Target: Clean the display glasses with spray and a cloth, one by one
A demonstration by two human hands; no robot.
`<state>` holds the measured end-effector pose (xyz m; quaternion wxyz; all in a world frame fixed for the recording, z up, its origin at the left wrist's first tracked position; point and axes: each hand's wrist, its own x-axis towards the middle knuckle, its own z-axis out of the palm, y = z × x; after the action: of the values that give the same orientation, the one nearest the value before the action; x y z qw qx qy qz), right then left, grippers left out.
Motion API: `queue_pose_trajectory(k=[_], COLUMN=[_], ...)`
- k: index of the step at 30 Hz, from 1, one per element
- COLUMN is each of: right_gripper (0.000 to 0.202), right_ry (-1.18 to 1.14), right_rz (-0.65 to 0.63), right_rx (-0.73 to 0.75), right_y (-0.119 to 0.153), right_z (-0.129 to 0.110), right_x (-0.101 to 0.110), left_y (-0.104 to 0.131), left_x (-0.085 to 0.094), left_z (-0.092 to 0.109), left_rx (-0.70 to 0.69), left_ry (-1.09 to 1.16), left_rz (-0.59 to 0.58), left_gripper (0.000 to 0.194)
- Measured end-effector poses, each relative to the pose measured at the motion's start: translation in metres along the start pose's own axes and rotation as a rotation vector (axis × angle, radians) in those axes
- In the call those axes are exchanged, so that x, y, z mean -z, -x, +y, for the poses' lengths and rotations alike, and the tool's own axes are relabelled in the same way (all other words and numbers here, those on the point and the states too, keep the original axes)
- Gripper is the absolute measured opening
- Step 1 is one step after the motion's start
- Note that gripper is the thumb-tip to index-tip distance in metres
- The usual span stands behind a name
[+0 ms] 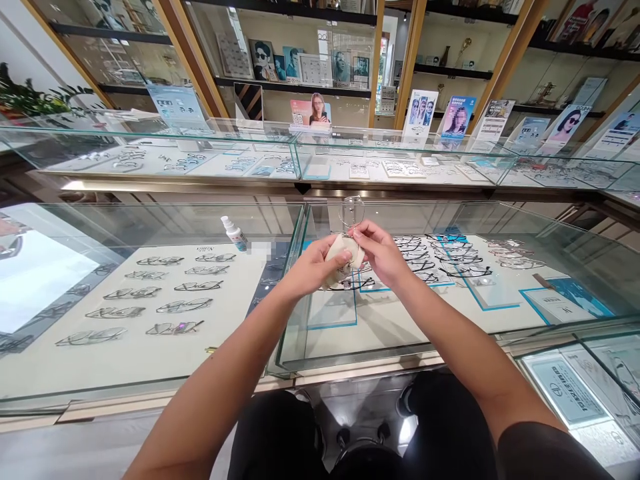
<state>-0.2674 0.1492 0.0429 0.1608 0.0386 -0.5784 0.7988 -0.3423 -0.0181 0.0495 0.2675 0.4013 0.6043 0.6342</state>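
Observation:
Both hands meet above the glass display case, near the middle of the view. My left hand (316, 264) is closed on a pale cloth (344, 253), its thumb pressed over the front. A pair of glasses (351, 212) stands up from between the hands, one round lens showing above the fingers; the rest is hidden by the cloth and fingers. My right hand (381, 252) pinches the frame of these glasses beside the cloth, fingertips close to those of my left hand.
A white spray bottle (234, 233) stands on the glass at the left. Below the glass lie rows of eyeglasses (185, 305). Behind runs a second glass case (300, 160) with upright advertising cards (420, 115). My legs are under the counter's front edge.

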Motion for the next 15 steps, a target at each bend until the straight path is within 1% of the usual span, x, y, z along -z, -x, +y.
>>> queue_pose_trajectory(k=[5, 9, 11, 12, 15], right_gripper=[0.040, 0.038, 0.038, 0.038, 0.040], right_ry=[-0.003, -0.002, -0.015, -0.024, -0.033], right_rz=[-0.051, -0.070, -0.058, -0.048, -0.014], right_rx=[0.061, 0.083, 0.073, 0.058, 0.010], right_y=[0.002, 0.002, 0.002, 0.002, 0.002], right_z=[0.005, 0.006, 0.004, 0.002, -0.004], right_x=[-0.005, -0.005, -0.005, -0.004, -0.002], left_y=[-0.001, 0.000, 0.000, 0.000, 0.001], left_x=[-0.013, -0.016, -0.012, -0.010, -0.001], left_z=[-0.001, -0.003, -0.004, -0.004, -0.001], left_rx=[-0.003, -0.033, -0.022, -0.021, -0.047], left_ry=[0.097, 0.057, 0.047, 0.041, -0.017], left_rz=[0.129, 0.216, 0.206, 0.178, 0.041], left_gripper=[0.053, 0.054, 0.054, 0.054, 0.052])
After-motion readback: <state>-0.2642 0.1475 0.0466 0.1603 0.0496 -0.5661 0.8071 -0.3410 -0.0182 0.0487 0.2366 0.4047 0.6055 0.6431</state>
